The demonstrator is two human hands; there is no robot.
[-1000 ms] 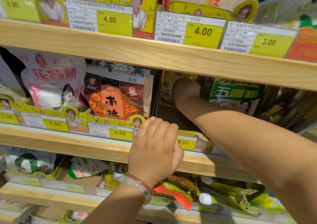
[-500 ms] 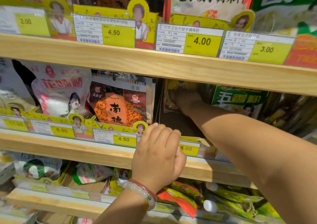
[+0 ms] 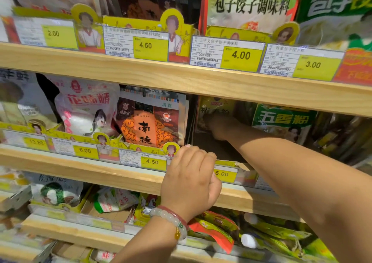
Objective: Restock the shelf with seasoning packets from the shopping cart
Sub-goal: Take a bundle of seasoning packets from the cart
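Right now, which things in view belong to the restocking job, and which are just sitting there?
In the job:
- right hand, deep in the middle shelf slot at a yellowish seasoning packet; grip hidden in shadow
- left hand, resting on the wooden shelf edge

Just there:
- orange-and-brown packet
- green packet
- yellow 4.00 price tag

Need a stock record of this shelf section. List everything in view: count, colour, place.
wooden shelves: four, light wood, stacked
price tags: about nine, yellow and white, along shelf fronts
orange packet: one showing, orange-brown, middle shelf
white packet: one, white and pink, left of orange packet
green packet: one, green, middle shelf right
yellow packet: one, yellowish, deep in middle shelf
lower packets: several, yellow-green and red, lower shelf
bracelet: one, pale beads, left wrist
left hand: rests on middle shelf edge
right hand: reaches to yellow packet; grip unclear
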